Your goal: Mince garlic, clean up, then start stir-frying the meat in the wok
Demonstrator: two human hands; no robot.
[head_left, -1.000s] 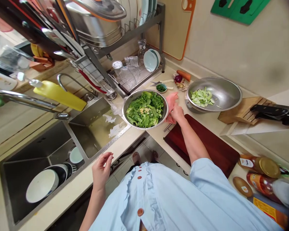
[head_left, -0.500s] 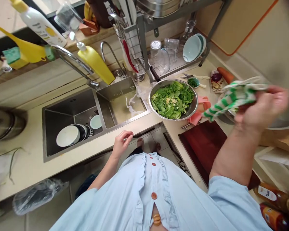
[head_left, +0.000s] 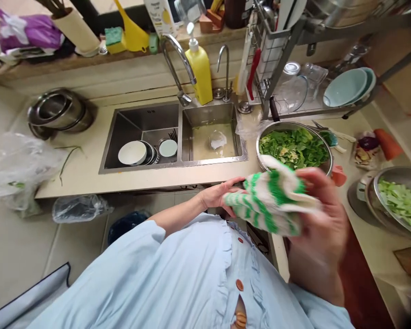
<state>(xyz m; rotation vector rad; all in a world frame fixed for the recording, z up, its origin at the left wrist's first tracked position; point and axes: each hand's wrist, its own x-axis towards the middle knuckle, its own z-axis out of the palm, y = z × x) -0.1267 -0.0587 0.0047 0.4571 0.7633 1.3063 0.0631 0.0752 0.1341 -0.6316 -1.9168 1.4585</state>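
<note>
A green-and-white striped dishcloth (head_left: 269, 201) hangs in front of my body, above the counter's front edge. My right hand (head_left: 324, 214) grips its right side and is slightly smeared by motion. At the cloth's left end, my left hand (head_left: 221, 194) has its fingers around the edge, partly hidden behind the fabric. Just beyond the cloth sits a strainer pan of chopped green leaves (head_left: 294, 146) with pale minced bits on top.
A double sink has stacked bowls (head_left: 133, 153) in its left basin and cloudy water (head_left: 207, 146) in the right. A yellow pump bottle (head_left: 199, 75) stands behind. At right are a bowl of cut pale-green vegetables (head_left: 402, 201), a carrot (head_left: 387, 142) and a dark red board (head_left: 359, 278).
My right hand has brought the dishcloth from the right side in toward my body. The left hand has come up and now meets the cloth. My view has swung left.
</note>
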